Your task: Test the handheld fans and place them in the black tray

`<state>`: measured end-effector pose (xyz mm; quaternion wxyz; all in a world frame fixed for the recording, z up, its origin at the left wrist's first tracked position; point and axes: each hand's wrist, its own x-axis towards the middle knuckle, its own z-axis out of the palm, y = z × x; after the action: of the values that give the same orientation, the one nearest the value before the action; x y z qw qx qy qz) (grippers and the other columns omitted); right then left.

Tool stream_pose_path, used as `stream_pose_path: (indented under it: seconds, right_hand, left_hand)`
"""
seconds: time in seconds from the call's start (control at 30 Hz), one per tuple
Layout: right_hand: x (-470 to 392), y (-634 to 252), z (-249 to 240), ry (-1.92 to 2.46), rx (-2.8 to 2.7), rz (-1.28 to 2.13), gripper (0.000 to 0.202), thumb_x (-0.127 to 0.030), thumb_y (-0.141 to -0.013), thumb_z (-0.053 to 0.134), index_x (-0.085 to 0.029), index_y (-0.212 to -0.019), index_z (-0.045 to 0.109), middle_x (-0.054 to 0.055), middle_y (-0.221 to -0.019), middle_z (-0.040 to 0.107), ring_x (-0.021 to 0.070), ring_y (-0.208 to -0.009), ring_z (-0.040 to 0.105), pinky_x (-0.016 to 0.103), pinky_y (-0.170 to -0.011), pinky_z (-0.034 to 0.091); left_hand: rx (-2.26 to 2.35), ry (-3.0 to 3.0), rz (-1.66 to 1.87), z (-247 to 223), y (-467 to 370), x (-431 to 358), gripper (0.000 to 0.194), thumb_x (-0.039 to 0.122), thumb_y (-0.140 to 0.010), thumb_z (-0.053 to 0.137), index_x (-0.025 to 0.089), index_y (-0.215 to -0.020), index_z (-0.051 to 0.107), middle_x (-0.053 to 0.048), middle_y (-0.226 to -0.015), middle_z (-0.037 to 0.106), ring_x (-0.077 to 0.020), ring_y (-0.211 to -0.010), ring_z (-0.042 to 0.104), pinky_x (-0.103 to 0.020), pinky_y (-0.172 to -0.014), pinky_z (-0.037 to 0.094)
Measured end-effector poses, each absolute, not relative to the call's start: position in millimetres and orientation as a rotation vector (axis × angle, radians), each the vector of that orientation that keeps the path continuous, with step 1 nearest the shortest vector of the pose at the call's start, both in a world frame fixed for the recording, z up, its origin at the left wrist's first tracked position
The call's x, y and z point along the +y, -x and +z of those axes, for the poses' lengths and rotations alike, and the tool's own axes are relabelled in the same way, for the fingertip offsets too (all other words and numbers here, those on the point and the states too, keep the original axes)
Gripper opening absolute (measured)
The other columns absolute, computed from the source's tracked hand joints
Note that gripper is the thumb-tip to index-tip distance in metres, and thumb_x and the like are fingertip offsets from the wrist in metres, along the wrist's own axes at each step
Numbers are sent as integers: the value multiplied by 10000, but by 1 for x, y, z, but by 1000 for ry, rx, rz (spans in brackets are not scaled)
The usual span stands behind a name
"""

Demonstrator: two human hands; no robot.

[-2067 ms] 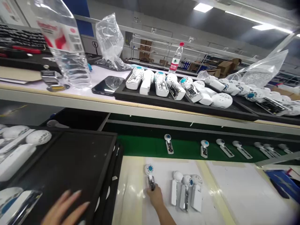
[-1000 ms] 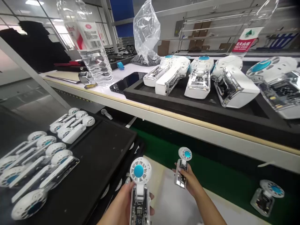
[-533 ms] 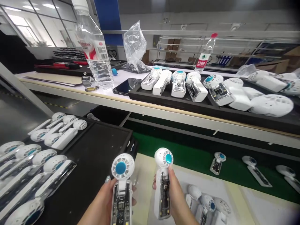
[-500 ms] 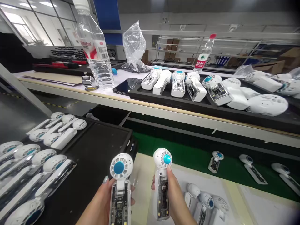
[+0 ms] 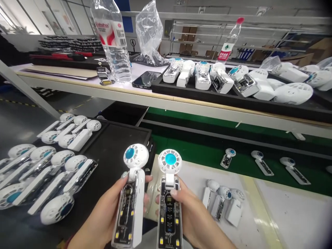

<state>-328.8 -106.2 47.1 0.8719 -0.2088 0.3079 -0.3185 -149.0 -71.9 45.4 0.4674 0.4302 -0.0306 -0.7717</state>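
Note:
My left hand (image 5: 113,195) is wrapped round a small handheld fan (image 5: 129,207), its white round head and blue hub tilted a little to the left. Closed on a second handheld fan (image 5: 169,207) is my right hand (image 5: 190,204), the thumb lying across its clear front just below the neck. Both fans stand upright side by side with a narrow gap between them. Through their transparent handles a dark circuit board with small yellow squares shows. The fingers behind each handle are partly hidden.
Rows of similar fans lie on a black tray (image 5: 116,138) at left. Several more rest on the pale bench (image 5: 197,180) and green mat (image 5: 178,145) at right. Above runs a shelf (image 5: 171,100) with a tray of fans, a phone (image 5: 145,79) and two bottles, including a large one (image 5: 114,45).
Both fans have risen in view and come closer together. The right fan has turned to face me, and my right thumb has moved down from its head onto the handle. The view has tilted down.

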Motion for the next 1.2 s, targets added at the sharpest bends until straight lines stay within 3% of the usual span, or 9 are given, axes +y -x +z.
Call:
stream_pose_path:
  seconds: [0.17, 0.37, 0.47, 0.6, 0.7, 0.8, 0.9, 1.1, 1.2]
  right_hand:
    - [-105, 330, 68, 407, 647, -701, 337, -247, -773, 501, -212, -1108, 515, 48, -790, 625, 164, -720, 574, 277, -645, 467]
    - [-97, 320, 82, 427, 670, -712, 287, -252, -796, 485, -219, -1077, 533, 34, -771, 622, 167, -731, 587, 299, -689, 478]
    - [-96, 309, 81, 448, 673, -698, 289, -276, -785, 509, -222, -1067, 532, 48, -820, 643, 174, -752, 595, 314, -714, 482]
    - [-96, 294, 77, 436, 636, -706, 310, -277, -768, 515, -214, -1071, 523, 33, -792, 631, 173, -716, 591, 320, -695, 481]
    - [-95, 283, 78, 406, 639, -687, 295, -264, -777, 496, -212, -1066, 526, 20, -783, 619, 156, -683, 582, 307, -700, 473]
    - [-94, 272, 80, 392, 669, -664, 233, -258, -786, 486, -218, -1008, 545, 12, -775, 611, 145, -675, 576, 294, -706, 466]
    - [-94, 262, 79, 393, 683, -654, 229, -264, -785, 494, -227, -1005, 544, 13, -778, 612, 148, -686, 577, 303, -715, 464]
    - [-96, 249, 69, 393, 754, -659, 253, -291, -756, 541, -205, -992, 568, 41, -827, 628, 192, -771, 592, 322, -697, 480]
    - [-98, 246, 62, 380, 777, -637, 276, -336, -731, 581, -183, -961, 590, 55, -839, 640, 194, -743, 595, 337, -701, 483]
  left_hand:
    - [-192, -1145, -1831, 71, 147, -76, 502, 454, -748, 529, 128, -1126, 575, -107, -743, 692, -203, -635, 620, -275, -571, 486]
    - [-471, -1161, -1714, 86, 140, -67, 409, 370, -746, 567, 224, -1128, 551, -75, -1040, 638, -259, -873, 605, -350, -734, 494]
    - [-535, -1150, -1733, 88, 130, -60, 448, 334, -762, 548, 261, -1199, 485, -65, -1046, 631, -273, -953, 579, -361, -796, 469]
    - [-500, -1257, -1694, 81, 110, -53, 560, 287, -757, 548, 287, -1290, 376, -44, -1093, 624, -246, -948, 583, -304, -748, 463]
    - [-443, -1366, -1607, 67, 90, -51, 653, 269, -756, 533, 313, -1348, 259, -16, -1249, 540, -250, -1090, 514, -301, -823, 436]
    - [-429, -1421, -1579, 53, 71, -48, 647, 278, -769, 521, 317, -1353, 247, 8, -1344, 448, -240, -1217, 402, -289, -903, 389]
    - [-382, -1420, -1563, 41, 56, -43, 606, 317, -773, 520, 321, -1334, 289, 11, -1365, 421, -238, -1234, 382, -296, -916, 386]
    - [-299, -1413, -1552, 30, 42, -38, 581, 330, -784, 496, 316, -1328, 291, -33, -1316, 479, -274, -1126, 500, -378, -947, 364]
    - [-470, -1449, -1510, 20, 38, -36, 602, 325, -797, 469, 298, -1353, 239, -50, -1372, 406, -282, -1216, 409, -419, -1009, 318]
